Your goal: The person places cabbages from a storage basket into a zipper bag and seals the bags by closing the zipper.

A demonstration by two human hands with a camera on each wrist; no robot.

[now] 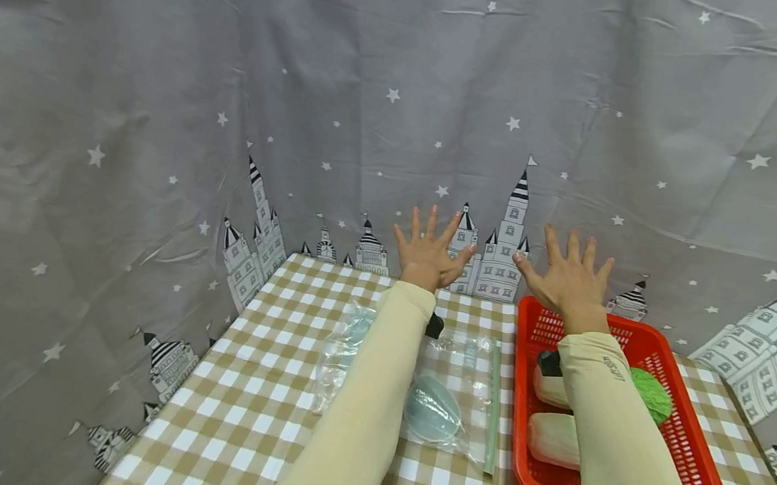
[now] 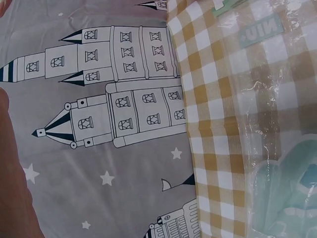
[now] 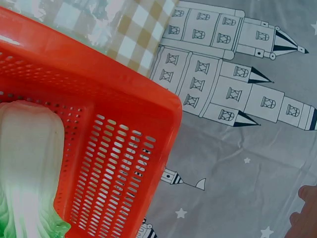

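Both hands are stretched forward with fingers spread, holding nothing. My left hand (image 1: 427,258) is raised over the table's far edge, beyond a clear plastic zip bag (image 1: 450,365) with a green slider bar. To the right, my right hand (image 1: 569,283) hovers above the far end of a red plastic basket (image 1: 520,442). Inside the basket lie pale Chinese cabbages (image 1: 552,438) and a green leafy piece (image 1: 651,394); my right forearm hides part of them. The right wrist view shows one cabbage (image 3: 30,153) with a white stalk and green leaf ends.
A brown-and-white checked cloth (image 1: 225,406) covers the table. The bag carries pale green printing and lies partly under my left forearm. Behind the table hangs a grey curtain (image 1: 345,113) with stars and castles, close to the table's far and left edges.
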